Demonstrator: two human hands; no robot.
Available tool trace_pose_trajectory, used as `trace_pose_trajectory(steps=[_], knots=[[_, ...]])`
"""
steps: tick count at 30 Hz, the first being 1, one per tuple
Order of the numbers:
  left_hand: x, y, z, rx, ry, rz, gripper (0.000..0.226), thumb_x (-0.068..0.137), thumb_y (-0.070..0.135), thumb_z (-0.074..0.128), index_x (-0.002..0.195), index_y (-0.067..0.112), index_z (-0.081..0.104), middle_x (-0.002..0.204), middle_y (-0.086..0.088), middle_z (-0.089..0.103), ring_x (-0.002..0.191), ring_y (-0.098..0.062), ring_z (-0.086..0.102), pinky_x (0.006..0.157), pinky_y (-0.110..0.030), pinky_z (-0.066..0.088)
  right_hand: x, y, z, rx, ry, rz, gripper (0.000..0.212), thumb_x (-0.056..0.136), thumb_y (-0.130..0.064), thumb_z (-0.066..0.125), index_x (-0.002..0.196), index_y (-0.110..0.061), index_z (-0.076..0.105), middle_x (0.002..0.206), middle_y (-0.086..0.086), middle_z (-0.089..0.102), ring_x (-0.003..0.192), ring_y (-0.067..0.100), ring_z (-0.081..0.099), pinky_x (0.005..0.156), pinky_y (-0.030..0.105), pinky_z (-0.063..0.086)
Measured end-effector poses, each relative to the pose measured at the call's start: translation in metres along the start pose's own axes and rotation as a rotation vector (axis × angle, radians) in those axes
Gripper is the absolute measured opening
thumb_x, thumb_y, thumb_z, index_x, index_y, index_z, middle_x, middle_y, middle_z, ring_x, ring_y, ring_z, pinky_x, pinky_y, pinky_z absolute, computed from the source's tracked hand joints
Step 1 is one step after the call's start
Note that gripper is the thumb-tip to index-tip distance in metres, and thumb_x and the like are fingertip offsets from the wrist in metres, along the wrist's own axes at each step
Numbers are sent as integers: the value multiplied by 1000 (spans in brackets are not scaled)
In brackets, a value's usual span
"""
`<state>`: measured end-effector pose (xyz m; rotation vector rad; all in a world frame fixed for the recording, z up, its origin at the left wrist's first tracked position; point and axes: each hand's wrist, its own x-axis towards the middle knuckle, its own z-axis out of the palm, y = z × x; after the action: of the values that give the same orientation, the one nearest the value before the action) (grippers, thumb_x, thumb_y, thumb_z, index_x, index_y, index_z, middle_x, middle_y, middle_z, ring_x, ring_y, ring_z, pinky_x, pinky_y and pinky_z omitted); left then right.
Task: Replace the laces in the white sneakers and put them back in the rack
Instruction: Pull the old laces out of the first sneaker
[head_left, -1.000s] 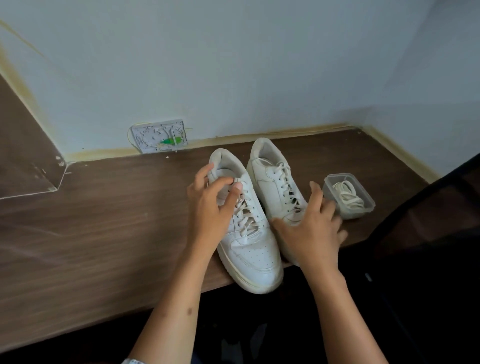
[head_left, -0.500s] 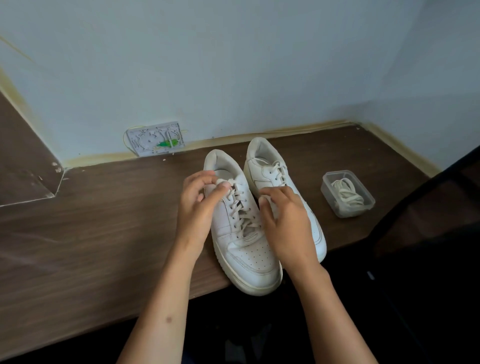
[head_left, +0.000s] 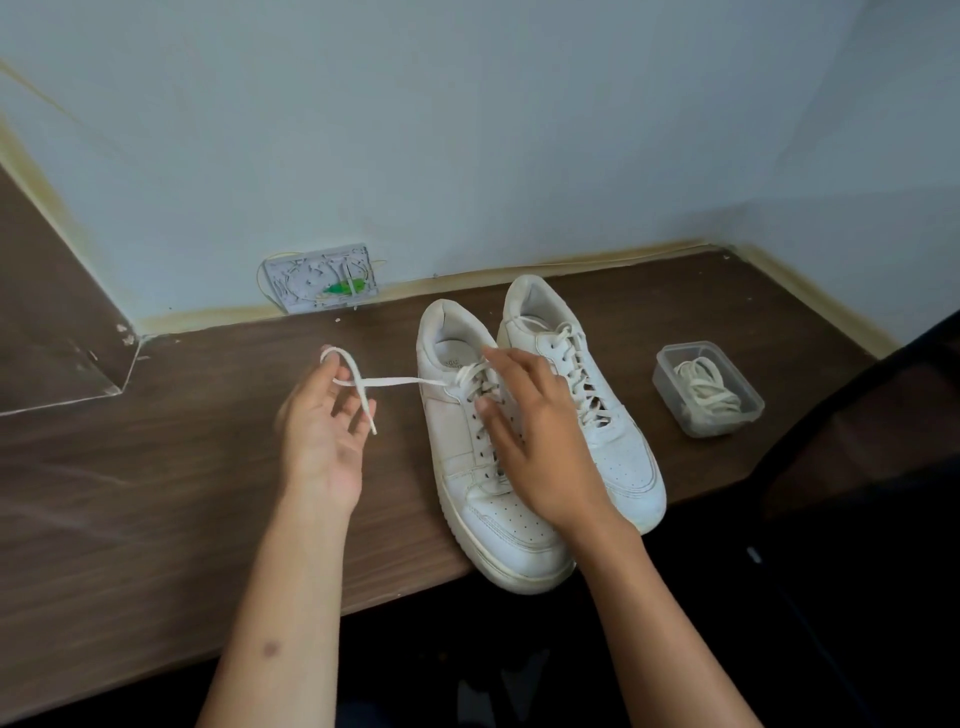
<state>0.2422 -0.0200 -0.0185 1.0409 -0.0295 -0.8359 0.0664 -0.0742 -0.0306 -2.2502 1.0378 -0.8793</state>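
Both hands out: left hand (head_left: 322, 431) holds lace (head_left: 395, 383); right hand (head_left: 535, 431) rests on sneaker (head_left: 498, 499).

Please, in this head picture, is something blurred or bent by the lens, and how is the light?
Head view: the left hand holding the lace end is slightly motion-blurred; the sneakers and the container of laces are sharp. The wide lens bows the wall's base line. Light is soft and dim, without glare or hard shadows.
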Motion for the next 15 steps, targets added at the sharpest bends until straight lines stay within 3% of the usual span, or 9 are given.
trace_pose_trajectory(steps=[3, 5, 8, 11, 15], knots=[[3, -4, -3, 110, 71, -2, 8, 97, 24, 52, 94, 28, 58, 73, 11, 54, 77, -7, 57, 83, -28, 42, 2, 0, 4, 13, -8, 19, 40, 100, -33, 52, 139, -27, 46, 137, -5, 37, 124, 18, 37, 104, 37, 41], [4, -7, -5, 227, 135, 51, 16, 96, 18, 50, 97, 30, 61, 77, 9, 53, 81, -10, 58, 80, -27, 42, 5, -1, 3, 64, 30, 33, 30, 96, -28, 57, 126, -29, 53, 129, -4, 39, 118, 17, 41, 99, 37, 44], [4, -12, -8, 524, 124, 371, 35, 87, 0, 50, 104, 26, 64, 96, 4, 50, 83, -6, 53, 69, -14, 40, 6, -4, 1, 79, 64, 30, 17, 94, -18, 58, 109, -26, 57, 121, -6, 40, 111, 16, 45, 90, 28, 46], [0, -13, -7, 714, 30, 602, 44, 80, -6, 47, 105, 23, 70, 105, 5, 43, 78, 3, 49, 70, -4, 38, 6, -4, 2, 58, 84, -20, 19, 95, -9, 54, 107, -23, 55, 114, -7, 47, 103, 17, 46, 85, 26, 45], [-7, -18, 1, 776, -273, 698, 37, 79, 11, 46, 95, 36, 68, 108, -1, 59, 93, -11, 57, 84, -21, 45, 7, -9, -5, 366, 103, -2, 16, 99, -5, 50, 104, -20, 49, 96, -2, 58, 84, 19, 56, 73, 40, 52]])
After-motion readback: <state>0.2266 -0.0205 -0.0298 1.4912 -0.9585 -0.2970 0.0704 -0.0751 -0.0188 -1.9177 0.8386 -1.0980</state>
